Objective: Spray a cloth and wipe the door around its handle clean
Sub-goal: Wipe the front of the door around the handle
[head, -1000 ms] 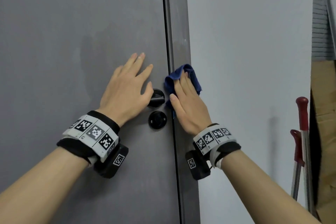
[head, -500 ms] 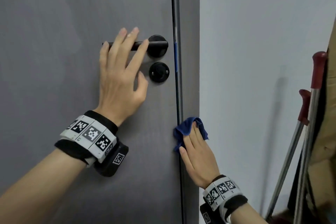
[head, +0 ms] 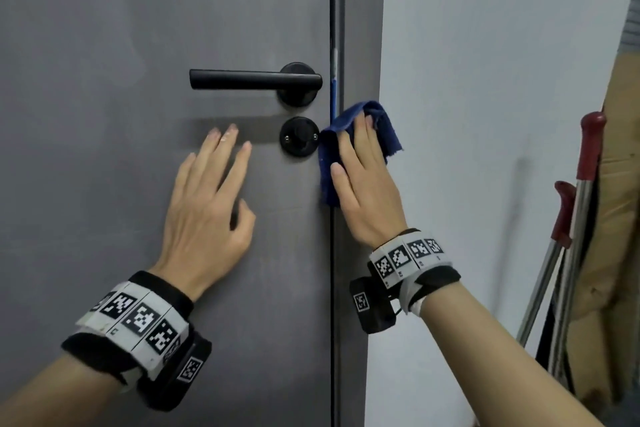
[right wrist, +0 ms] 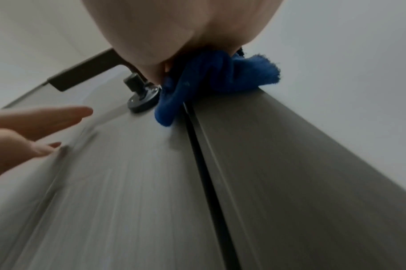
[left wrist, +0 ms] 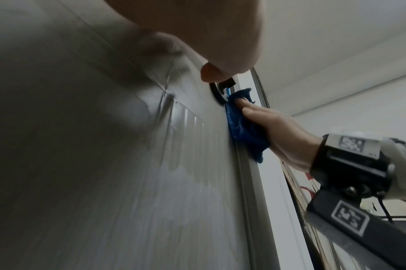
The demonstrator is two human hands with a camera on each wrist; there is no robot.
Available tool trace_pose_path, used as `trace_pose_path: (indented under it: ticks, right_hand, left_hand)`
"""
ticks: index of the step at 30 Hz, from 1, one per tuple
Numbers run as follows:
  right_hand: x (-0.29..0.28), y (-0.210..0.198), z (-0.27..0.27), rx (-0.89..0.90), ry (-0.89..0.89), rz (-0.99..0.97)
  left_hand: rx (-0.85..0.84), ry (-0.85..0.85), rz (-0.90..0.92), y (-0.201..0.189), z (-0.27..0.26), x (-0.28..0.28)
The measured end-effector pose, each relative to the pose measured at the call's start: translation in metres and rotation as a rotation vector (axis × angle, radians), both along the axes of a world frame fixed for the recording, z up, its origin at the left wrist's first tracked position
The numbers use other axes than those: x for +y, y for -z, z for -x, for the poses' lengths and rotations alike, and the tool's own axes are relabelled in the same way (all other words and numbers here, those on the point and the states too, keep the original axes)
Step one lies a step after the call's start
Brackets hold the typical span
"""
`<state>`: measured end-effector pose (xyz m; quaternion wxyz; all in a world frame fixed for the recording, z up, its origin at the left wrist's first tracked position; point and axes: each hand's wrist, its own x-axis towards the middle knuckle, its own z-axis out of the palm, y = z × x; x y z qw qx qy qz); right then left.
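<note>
Door (head: 138,28) is big and gray, and I lay my left hand (head: 207,211) flat and open on it. Its handle (head: 252,80) sticks out sideways, up and left of my right hand (head: 363,184), which presses the cloth (head: 388,128) on the door's edge.

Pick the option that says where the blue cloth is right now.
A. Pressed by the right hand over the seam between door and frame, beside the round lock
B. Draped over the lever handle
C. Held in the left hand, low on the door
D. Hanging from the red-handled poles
A: the right hand presses the blue cloth flat over the door's edge seam, just right of the round lock below the lever handle.
</note>
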<state>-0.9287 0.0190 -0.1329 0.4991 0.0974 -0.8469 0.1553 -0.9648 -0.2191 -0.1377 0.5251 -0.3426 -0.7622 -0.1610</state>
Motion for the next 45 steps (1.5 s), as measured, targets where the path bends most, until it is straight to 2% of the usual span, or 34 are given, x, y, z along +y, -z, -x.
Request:
trace_pose_path:
  ticks: [2, 6, 9, 11, 16, 19, 22, 26, 30, 35, 38, 40, 43, 45]
  right_hand:
    - [-0.004, 0.018, 0.003, 0.026, -0.047, 0.069]
    - [-0.022, 0.095, -0.006, 0.01, -0.186, 0.296]
    - [-0.032, 0.128, -0.018, -0.03, -0.247, 0.332]
    - [-0.032, 0.115, -0.015, -0.007, -0.232, 0.346]
    - [-0.009, 0.039, 0.007, 0.087, -0.107, 0.342]
    - [-0.013, 0.025, -0.006, 0.111, -0.139, 0.301]
    - [-0.03, 0.063, -0.025, 0.089, -0.255, 0.294]
    - [-0.039, 0.142, -0.013, -0.086, -0.068, 0.161]
    - [-0.099, 0.165, 0.006, -0.182, -0.245, 0.149]
    - [-0.184, 0.157, 0.029, -0.194, -0.404, -0.309]
    - [-0.181, 0.141, 0.028, -0.214, -0.392, -0.443]
    - [-0.148, 0.125, 0.025, -0.169, -0.306, -0.423]
    - [-0.091, 0.084, 0.023, -0.071, -0.187, -0.141]
    - [-0.073, 0.059, 0.024, -0.017, -0.157, -0.003]
  left_hand:
    - [-0.012, 0.004, -0.016, 0.001, 0.0, -0.001]
    - [-0.04, -0.013, -0.009, 0.004, -0.002, -0.006]
    - [-0.074, -0.065, 0.033, 0.003, -0.003, -0.013]
    - [-0.077, -0.112, 0.085, -0.002, -0.006, -0.017]
    - [-0.073, -0.098, 0.123, -0.017, -0.013, -0.026]
    - [-0.087, -0.058, 0.135, -0.017, -0.014, -0.033]
    - [-0.093, -0.04, 0.144, -0.01, -0.016, -0.042]
    - [-0.084, -0.072, 0.131, 0.001, -0.017, -0.059]
    - [-0.084, -0.119, 0.071, 0.01, -0.019, -0.085]
    - [-0.115, -0.224, 0.018, 0.02, -0.018, -0.124]
    - [-0.174, -0.25, -0.056, 0.022, -0.015, -0.138]
    - [-0.181, -0.269, -0.06, 0.024, -0.013, -0.138]
    - [-0.181, -0.283, -0.066, 0.026, -0.011, -0.13]
    - [-0.189, -0.265, -0.082, 0.023, -0.012, -0.122]
